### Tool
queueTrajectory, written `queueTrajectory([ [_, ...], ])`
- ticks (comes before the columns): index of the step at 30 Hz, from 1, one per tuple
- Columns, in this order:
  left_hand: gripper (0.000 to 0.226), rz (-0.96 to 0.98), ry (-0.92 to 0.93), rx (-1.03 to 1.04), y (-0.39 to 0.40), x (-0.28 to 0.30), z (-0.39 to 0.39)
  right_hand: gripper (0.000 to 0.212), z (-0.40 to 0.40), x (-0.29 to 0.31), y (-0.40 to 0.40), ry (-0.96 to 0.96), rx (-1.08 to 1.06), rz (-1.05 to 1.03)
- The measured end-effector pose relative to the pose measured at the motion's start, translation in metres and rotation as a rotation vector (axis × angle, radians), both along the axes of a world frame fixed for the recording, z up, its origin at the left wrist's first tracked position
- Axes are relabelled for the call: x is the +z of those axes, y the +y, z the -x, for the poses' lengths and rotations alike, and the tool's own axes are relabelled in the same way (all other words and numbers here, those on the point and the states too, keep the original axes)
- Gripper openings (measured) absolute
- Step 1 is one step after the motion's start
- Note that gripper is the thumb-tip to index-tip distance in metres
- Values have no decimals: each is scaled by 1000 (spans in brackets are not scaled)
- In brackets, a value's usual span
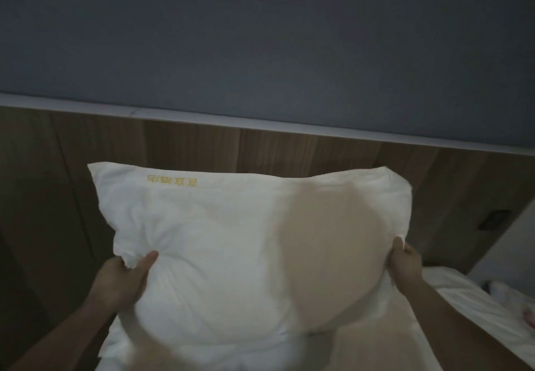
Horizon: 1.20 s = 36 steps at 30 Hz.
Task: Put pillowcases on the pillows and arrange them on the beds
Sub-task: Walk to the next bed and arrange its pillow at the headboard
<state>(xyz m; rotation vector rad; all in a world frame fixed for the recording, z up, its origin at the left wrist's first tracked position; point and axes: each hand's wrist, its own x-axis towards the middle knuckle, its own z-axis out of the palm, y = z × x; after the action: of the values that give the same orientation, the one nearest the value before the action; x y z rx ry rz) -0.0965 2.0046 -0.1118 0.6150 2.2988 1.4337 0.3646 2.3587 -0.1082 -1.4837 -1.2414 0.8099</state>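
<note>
The pillow (220, 243) is white, with a line of yellow lettering near its top edge and a pale beige patch across its right half. Behind it the headboard panel (289, 150) is brown woodgrain, capped by a light grey strip, under a dark blue-grey wall (260, 37)

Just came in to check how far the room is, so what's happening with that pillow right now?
A person is holding a white pillow up in front of the wooden headboard, above the bed. The left hand pinches a bunch of fabric at its left edge, and the right hand grips the right edge. The pillow is already in its pillowcase, with yellow lettering near the top, upside down from this view. It has not been laid down yet.
</note>
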Motion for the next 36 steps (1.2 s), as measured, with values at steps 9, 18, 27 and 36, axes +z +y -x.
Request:
queueTrajectory([
  [9,48,50,-81,-21,-8,-9,18,54,1,-14,-17,-144,-86,20],
  [18,44,-322,97,93,-3,83,48,41,97,89,-31,-579,396,-774],
  [27,31,188,987,-41,24,153,51,40,163,123,-42,-1110,700,-693],
  [36,22,100,845,85,48,172,60,5,160,146,-19,-752,509,-599],
])
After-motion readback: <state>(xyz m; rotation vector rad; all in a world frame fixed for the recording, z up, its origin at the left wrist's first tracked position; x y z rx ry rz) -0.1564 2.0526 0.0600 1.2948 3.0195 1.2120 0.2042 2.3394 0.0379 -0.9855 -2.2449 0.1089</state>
